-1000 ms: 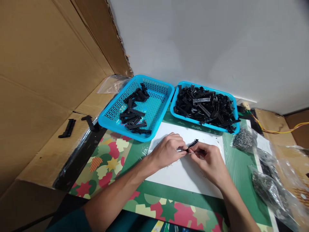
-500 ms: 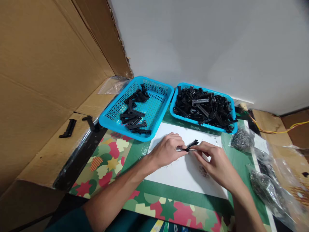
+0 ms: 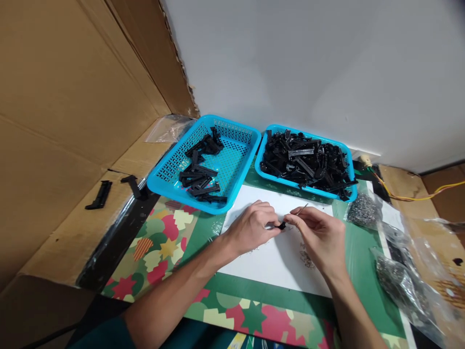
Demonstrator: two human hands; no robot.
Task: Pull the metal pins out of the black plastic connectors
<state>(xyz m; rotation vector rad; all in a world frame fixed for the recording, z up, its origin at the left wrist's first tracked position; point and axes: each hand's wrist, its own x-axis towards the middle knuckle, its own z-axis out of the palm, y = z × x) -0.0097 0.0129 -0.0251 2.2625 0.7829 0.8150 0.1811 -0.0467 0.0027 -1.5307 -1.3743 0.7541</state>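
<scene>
Over the white sheet (image 3: 276,264), my left hand (image 3: 252,224) pinches a small black plastic part (image 3: 282,225), mostly covered by the fingers. My right hand (image 3: 321,235) is closed close beside it, its fingertips at the part's right end. A thin metal rod (image 3: 302,208), like a pin or slim tool, sticks up out of the right fingers; its full shape is hidden. Just under the right hand, a small pile of tiny metal pieces (image 3: 307,257) lies on the sheet.
Behind the sheet stand a blue basket (image 3: 163,182) with some black parts and a blue tray (image 3: 308,183) heaped with them. Two black parts (image 3: 100,195) lie on cardboard at left. Bags of small metal pieces (image 3: 364,209) and a yellow-red cable (image 3: 410,198) are at right.
The right hand has rolled upward, and the thin rod now points up and away instead of lying along the black part. My left hand stays nearly in place.
</scene>
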